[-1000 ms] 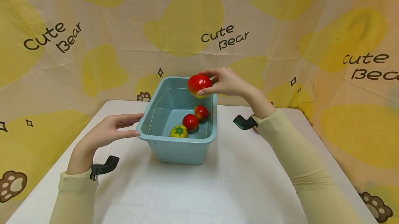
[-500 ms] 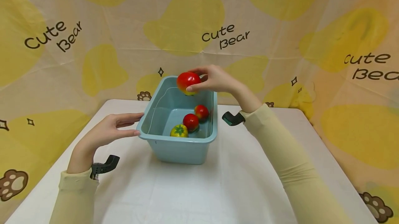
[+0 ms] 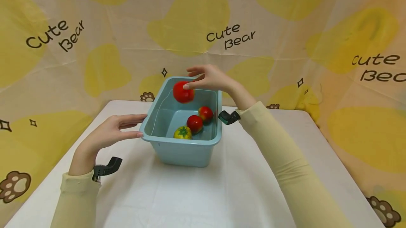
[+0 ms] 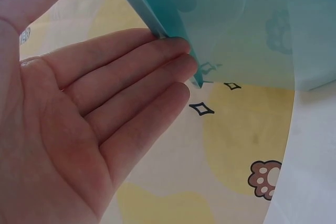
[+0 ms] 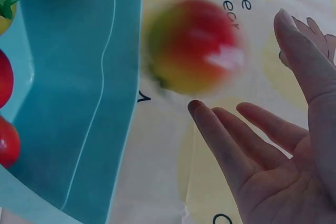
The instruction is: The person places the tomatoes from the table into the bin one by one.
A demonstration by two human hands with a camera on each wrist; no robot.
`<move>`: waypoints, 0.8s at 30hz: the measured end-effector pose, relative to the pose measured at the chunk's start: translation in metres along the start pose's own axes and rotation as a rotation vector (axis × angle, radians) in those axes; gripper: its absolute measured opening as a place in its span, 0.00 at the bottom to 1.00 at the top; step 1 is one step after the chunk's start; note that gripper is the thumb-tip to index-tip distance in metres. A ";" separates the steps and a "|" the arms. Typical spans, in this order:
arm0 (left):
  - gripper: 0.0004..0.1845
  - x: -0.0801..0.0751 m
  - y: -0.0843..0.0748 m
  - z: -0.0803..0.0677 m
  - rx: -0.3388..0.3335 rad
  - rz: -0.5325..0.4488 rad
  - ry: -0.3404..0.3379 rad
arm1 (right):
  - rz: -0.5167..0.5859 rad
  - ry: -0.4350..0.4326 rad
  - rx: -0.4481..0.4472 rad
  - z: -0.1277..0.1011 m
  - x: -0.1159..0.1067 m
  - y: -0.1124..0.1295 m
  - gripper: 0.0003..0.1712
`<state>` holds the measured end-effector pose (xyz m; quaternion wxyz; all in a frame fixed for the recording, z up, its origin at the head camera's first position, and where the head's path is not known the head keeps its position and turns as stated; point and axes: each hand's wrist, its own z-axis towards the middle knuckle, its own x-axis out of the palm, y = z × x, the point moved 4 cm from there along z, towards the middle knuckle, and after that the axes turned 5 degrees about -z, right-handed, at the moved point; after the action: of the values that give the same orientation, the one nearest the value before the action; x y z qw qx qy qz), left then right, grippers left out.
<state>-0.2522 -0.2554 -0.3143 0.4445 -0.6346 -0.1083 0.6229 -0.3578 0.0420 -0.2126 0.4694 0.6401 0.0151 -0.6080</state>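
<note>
A light blue plastic bin (image 3: 180, 152) stands on the white table (image 3: 190, 196). Inside it lie a yellow fruit with a green stem (image 3: 182, 133) and two red fruits (image 3: 194, 123) (image 3: 205, 113). A bigger red fruit (image 3: 183, 92) is in the air over the bin's far end, blurred in the right wrist view (image 5: 194, 45). My right hand (image 3: 203, 78) hovers just above and right of it with fingers spread (image 5: 247, 140), no longer touching it. My left hand (image 3: 127, 127) rests its straight fingers (image 4: 131, 87) against the bin's left rim (image 4: 157, 19).
A cloth backdrop (image 3: 95, 44) printed with yellow hearts and "Cute Bear" hangs right behind the table. Black wrist mounts (image 3: 106, 169) (image 3: 229, 117) sit at both sleeves. White table surface stretches in front of the bin and to its right.
My right hand carried the big red fruit leftward over the bin and let it go; the fruit now drops free. The left hand has stayed on the rim.
</note>
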 end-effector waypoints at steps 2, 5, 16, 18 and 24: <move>0.31 0.000 0.000 0.001 0.003 -0.007 -0.001 | 0.018 0.002 0.008 -0.001 0.000 -0.001 0.37; 0.31 0.000 0.000 0.000 -0.001 -0.011 -0.002 | 0.023 -0.011 0.007 -0.005 -0.002 -0.003 0.37; 0.30 0.000 0.000 -0.001 -0.004 -0.033 -0.017 | -0.003 -0.058 -0.024 -0.027 -0.009 -0.010 0.36; 0.30 0.000 0.000 -0.001 -0.008 -0.024 -0.012 | -0.008 -0.063 -0.028 -0.032 -0.010 -0.011 0.36; 0.31 0.000 0.000 0.001 -0.010 0.007 0.005 | -0.006 -0.078 -0.027 -0.047 -0.017 -0.014 0.36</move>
<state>-0.2529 -0.2553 -0.3143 0.4391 -0.6389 -0.1081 0.6224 -0.3344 0.0883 -0.2162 0.4765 0.6094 0.0068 -0.6336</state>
